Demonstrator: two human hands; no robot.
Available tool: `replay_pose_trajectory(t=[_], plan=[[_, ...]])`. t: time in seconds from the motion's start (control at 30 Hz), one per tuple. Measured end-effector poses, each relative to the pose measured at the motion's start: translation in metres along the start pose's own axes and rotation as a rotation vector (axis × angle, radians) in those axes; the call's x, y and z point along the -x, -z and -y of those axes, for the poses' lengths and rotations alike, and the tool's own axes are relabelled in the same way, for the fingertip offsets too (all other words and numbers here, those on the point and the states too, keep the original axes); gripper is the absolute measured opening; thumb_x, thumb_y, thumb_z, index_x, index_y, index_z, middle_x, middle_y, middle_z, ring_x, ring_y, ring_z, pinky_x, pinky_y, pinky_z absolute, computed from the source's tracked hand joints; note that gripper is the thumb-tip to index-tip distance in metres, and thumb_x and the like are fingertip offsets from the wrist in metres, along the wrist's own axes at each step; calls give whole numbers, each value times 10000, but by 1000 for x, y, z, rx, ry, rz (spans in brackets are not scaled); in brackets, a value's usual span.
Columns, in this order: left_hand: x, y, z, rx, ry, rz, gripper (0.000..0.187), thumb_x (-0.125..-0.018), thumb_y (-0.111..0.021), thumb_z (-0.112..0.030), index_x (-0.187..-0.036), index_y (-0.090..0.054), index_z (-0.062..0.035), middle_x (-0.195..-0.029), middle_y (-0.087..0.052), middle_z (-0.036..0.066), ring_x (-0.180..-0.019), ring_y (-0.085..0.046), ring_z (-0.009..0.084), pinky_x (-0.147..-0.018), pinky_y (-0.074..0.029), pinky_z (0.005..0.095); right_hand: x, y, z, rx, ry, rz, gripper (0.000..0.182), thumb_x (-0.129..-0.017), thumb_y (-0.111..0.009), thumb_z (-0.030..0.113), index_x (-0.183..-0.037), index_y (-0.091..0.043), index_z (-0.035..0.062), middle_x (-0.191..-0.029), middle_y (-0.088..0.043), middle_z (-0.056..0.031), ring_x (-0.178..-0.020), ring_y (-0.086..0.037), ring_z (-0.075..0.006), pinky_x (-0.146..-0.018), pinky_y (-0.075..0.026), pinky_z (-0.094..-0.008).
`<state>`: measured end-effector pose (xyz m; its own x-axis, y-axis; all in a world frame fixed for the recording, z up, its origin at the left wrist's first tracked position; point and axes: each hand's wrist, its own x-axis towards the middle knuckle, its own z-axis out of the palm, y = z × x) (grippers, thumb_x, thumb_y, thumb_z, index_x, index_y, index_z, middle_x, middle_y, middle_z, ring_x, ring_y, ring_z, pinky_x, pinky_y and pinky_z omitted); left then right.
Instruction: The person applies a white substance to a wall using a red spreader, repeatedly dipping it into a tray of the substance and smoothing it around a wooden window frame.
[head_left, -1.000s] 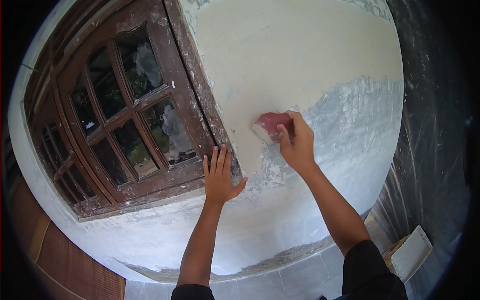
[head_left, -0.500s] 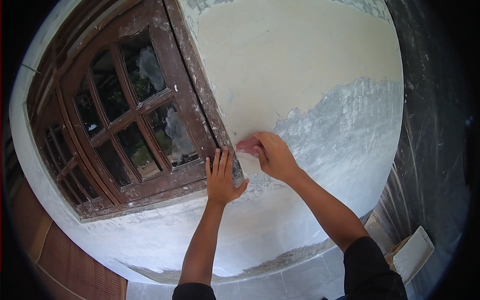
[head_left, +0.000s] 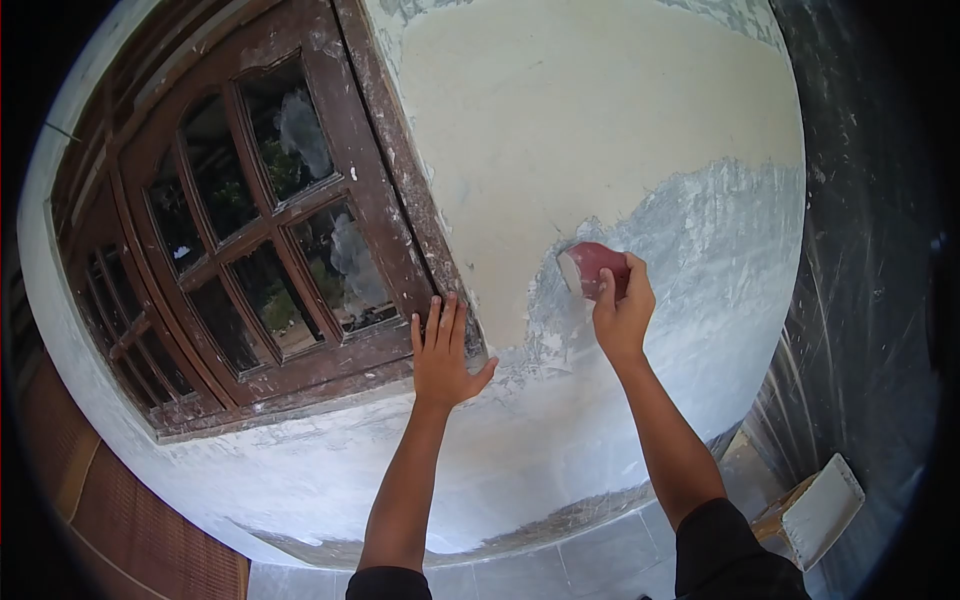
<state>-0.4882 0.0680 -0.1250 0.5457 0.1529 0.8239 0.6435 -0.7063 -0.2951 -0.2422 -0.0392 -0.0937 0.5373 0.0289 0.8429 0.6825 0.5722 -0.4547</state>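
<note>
My right hand (head_left: 622, 312) grips a red putty spreader (head_left: 598, 268) between thumb and fingers. The spreader is tilted, with a pale coating along its left edge, close over the grey patch of the wall (head_left: 690, 240). Beige filler (head_left: 590, 110) covers the wall above and to the left of it. My left hand (head_left: 442, 352) lies flat, fingers apart, on the lower right corner of the brown wooden window frame (head_left: 470, 325), its thumb reaching onto the wall.
A brown window (head_left: 265, 215) with several glass panes fills the left side. Dark sheeting (head_left: 870, 240) hangs at the right. A box-like container with a whitish side (head_left: 825, 510) stands on the tiled floor (head_left: 560, 562) at lower right. Woven brown matting (head_left: 150, 510) shows at lower left.
My right hand has moved the putty spreader right and slightly up, from beside the window frame to the grey patch. Beige filler beside the frame is now uncovered. The left hand stays put.
</note>
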Motion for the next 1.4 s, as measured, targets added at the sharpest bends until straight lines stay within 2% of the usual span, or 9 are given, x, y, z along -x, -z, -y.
replay_pose_trajectory(t=[0.1,0.23,0.43,0.57,0.77,0.97,1.17,1.3,1.4], plan=[[0,0,0,-1,4,8,995,-731,-746,-467,-1497,-313,-3,-1588,-277,168,-1487,-214,356,-1177,-110,602,15,2,13,-96,-35,112,256,-899,-592,-12,-1148,-550,-49,-946,-646,-212,-830,-664,-353,-735,-523,-386],[-2,4,-2,2,24,11,911,-755,-713,-477,-1457,-394,7,-1579,-316,146,-1468,-265,354,-1172,-150,596,56,-18,4,9,372,556,316,-861,-621,-33,-1163,-529,-43,-988,-614,-225,-852,-619,-397,-724,-512,-389],[1,-1,-1,-6,8,5,992,-737,-738,-479,-1496,-316,1,-1587,-279,172,-1484,-218,363,-1176,-111,605,11,-7,9,-67,-27,-38,252,-905,-597,-9,-1146,-544,-61,-910,-649,-208,-773,-673,-310,-678,-532,-333],[0,3,-1,16,14,24,978,-744,-733,-473,-1493,-321,3,-1584,-283,171,-1481,-221,367,-1177,-112,607,40,-29,24,-7,417,512,319,-843,-636,-48,-1144,-532,-24,-943,-598,-205,-840,-636,-384,-702,-521,-406],[1,0,0,13,1,8,973,-743,-734,-471,-1484,-330,14,-1581,-289,174,-1482,-220,369,-1176,-115,609,-16,-20,14,33,-13,-76,249,-914,-579,17,-1143,-547,-76,-990,-630,-242,-881,-646,-384,-750,-519,-406],[-1,3,-2,24,7,23,970,-742,-737,-471,-1479,-335,15,-1584,-282,173,-1482,-216,376,-1173,-118,617,34,-40,22,-9,252,474,325,-857,-605,-13,-1169,-525,-57,-1025,-611,-251,-906,-619,-425,-782,-506,-449],[0,-1,0,8,-5,2,978,-735,-742,-468,-1480,-332,15,-1582,-283,176,-1481,-218,377,-1172,-115,620,-27,-16,14,-24,-19,-106,253,-894,-574,-1,-1137,-556,-72,-958,-641,-233,-809,-650,-390,-735,-520,-403],[-1,3,-1,13,9,33,988,-741,-740,-471,-1491,-313,11,-1586,-274,172,-1481,-215,376,-1173,-112,620,14,-37,25,-50,361,423,328,-833,-641,-57,-1145,-542,-45,-962,-642,-233,-823,-661,-393,-722,-526,-398],[-1,2,0,-4,-3,27,994,-742,-737,-478,-1492,-307,12,-1586,-273,174,-1480,-217,374,-1173,-112,620,-6,-35,12,-7,221,300,299,-860,-620,-13,-1149,-558,-53,-974,-641,-241,-846,-646,-413,-745,-523,-413]])
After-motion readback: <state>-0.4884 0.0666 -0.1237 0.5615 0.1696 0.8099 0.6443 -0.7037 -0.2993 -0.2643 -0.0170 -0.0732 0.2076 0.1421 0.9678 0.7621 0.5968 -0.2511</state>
